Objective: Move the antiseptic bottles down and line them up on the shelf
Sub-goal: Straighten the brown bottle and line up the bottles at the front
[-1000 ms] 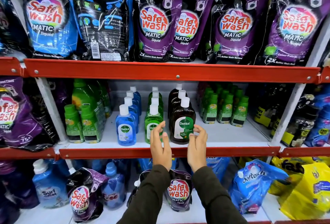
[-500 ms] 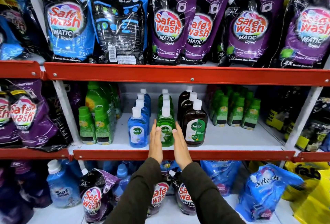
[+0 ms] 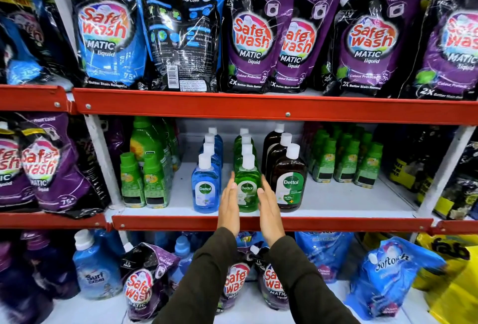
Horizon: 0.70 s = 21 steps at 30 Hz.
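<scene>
Three rows of Dettol antiseptic bottles stand on the middle shelf: a blue row with its front bottle, a green row with its front bottle, and a brown row with its front bottle. My left hand lies flat against the left side of the front green bottle. My right hand is flat along its right side, between the green and brown bottles. Both hands have straight fingers and flank the bottle without wrapping around it.
Small green bottles stand left and right of the Dettol rows. Safewash pouches fill the shelf above. A red shelf lip runs below my hands. Pouches and detergent bottles sit on the lower shelf.
My hands moved left from the brown front bottle to either side of the green front bottle. The view shifted slightly right and closer.
</scene>
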Available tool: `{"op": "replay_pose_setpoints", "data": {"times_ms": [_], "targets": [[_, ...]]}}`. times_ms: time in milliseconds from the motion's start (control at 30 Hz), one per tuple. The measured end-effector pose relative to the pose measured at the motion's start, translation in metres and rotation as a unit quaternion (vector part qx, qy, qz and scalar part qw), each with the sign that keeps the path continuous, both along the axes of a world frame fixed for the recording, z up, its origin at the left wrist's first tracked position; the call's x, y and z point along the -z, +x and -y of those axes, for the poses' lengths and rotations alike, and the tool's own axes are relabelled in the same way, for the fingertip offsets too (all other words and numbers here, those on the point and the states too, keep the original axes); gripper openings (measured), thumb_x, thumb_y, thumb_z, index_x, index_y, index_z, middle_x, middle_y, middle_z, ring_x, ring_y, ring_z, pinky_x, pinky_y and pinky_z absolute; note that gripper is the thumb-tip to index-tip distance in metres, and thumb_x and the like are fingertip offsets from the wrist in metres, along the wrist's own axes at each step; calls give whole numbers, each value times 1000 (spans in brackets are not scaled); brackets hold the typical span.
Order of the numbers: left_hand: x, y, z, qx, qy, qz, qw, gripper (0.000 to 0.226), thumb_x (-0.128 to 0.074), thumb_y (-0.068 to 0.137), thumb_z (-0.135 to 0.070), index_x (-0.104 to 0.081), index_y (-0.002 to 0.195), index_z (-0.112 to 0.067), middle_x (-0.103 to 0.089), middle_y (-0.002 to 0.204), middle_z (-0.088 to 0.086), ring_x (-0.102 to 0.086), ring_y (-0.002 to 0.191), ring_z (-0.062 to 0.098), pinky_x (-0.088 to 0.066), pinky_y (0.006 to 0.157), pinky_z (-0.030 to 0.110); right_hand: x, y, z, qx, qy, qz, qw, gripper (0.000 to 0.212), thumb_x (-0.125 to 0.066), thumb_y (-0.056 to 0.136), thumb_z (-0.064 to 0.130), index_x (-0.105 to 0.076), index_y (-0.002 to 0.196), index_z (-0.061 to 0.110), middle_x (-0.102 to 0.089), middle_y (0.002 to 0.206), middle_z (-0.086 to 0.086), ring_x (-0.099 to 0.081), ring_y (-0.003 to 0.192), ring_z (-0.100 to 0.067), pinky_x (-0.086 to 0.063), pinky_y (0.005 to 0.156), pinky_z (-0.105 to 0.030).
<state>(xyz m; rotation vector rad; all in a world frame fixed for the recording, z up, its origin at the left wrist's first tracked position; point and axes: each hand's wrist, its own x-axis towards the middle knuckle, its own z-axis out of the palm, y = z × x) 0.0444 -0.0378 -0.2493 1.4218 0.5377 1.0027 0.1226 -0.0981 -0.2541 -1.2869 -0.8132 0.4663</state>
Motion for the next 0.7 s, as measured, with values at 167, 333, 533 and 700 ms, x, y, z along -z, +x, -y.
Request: {"op": "replay_pose_setpoints", "data": {"times_ms": [167, 333, 533, 700], "targets": [[4, -1, 3, -20, 26, -2, 999, 56, -34, 102, -52, -27, 155, -37, -32, 164, -10, -30, 150, 8, -22, 127, 42, -1, -3, 3, 10, -23, 36, 999, 45, -41, 104, 32, -36, 148, 35, -39, 153, 13, -39, 136, 3, -29, 109, -16], [11, -13, 4, -110, 94, 0, 989, 36, -33, 105, -43, -43, 139, -42, -46, 146, -21, -38, 140, -4, -28, 118, 25, 5, -17, 4, 113, -11, 98, 989, 40, -43, 103, 24, -42, 143, 26, -42, 147, 0, -37, 135, -6, -29, 116, -29], [11, -47, -19, -280, 189, 27, 941, 47, -31, 103, -40, -53, 139, -21, -48, 146, 6, -42, 138, 14, -29, 113, 18, 0, -42, -10, 58, 29, 111, 992, 37, -38, 100, 10, -57, 127, 27, -55, 129, 3, -53, 124, -11, -45, 109, -43], [8, -61, -49, -196, 59, -17, 979, 50, -30, 108, -39, -26, 156, -25, -15, 169, 5, -12, 157, 18, -12, 126, 38, -7, -62, -35, -88, -67, 81, 991, 50, -40, 104, 18, -29, 152, 27, -35, 151, 13, -35, 124, 28, -27, 104, -1]]}}
